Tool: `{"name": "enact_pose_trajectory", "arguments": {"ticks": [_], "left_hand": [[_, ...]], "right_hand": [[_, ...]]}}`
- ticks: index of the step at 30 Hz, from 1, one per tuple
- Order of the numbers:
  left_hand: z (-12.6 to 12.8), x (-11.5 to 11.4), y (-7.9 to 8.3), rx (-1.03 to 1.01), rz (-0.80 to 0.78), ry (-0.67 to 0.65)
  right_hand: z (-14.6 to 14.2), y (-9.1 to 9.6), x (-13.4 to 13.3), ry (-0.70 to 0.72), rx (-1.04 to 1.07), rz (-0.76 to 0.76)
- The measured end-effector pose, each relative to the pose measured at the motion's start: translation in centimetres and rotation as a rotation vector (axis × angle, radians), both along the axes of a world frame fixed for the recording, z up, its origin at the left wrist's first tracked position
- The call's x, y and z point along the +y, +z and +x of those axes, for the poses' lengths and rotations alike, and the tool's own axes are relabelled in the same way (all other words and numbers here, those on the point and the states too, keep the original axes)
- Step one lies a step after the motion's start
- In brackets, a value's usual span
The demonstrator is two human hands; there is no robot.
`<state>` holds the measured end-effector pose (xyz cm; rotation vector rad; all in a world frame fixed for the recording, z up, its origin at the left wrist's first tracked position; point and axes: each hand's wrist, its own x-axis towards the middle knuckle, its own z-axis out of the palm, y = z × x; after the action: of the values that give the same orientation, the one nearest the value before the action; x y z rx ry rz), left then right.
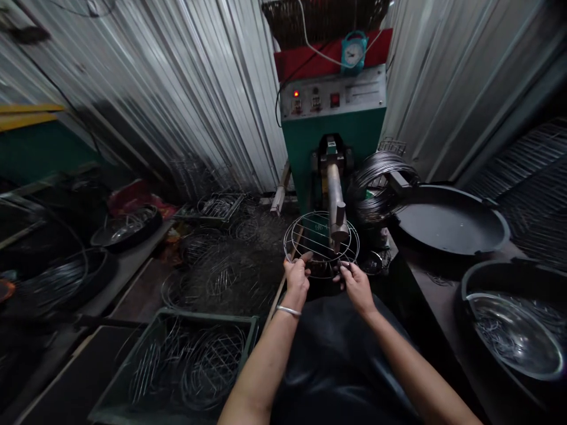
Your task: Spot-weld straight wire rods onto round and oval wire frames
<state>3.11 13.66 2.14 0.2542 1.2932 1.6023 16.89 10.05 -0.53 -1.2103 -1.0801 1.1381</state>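
Observation:
A round wire rack (313,223) with parallel bars lies level under the metal arm of a spot-welding machine (337,200). My left hand (297,275) is closed on the near left part of its rim, a metal bangle at the wrist. My right hand (357,285) is at the near right rim, just below the tip of the machine's arm. Its thumb and fingers are pinched together, and whatever small piece they hold is too dark to make out. Beneath the rack, the lower part of the machine is mostly hidden.
To the left, a green crate (254,330) holds several wire racks, and more wire pieces litter the floor. On the right stand a coil of wire (385,168), a large black pan (452,221) and a black tub (465,283) with a metal bowl (544,354) inside.

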Motion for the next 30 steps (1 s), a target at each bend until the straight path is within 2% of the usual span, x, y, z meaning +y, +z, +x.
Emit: {"name": "enact_pose_trajectory", "arguments": {"ticks": [5,13,21,30], "left_hand": [[0.1,-0.1,-0.2,-0.012,0.022,0.003],[0.1,-0.1,-0.6,-0.083,-0.039,0.015],[0.3,0.4,-0.5,-0.067,-0.08,-0.008],[0.4,0.8,-0.5,-0.051,-0.061,-0.006]], "right_hand": [[-0.2,1.1,0.4,0.002,-0.038,0.005],[-0.7,0.6,0.1,-0.015,-0.017,0.022],[-0.5,0.7,0.6,-0.023,-0.019,0.004],[-0.5,1.4,1.1,-0.028,-0.03,-0.014]]}}
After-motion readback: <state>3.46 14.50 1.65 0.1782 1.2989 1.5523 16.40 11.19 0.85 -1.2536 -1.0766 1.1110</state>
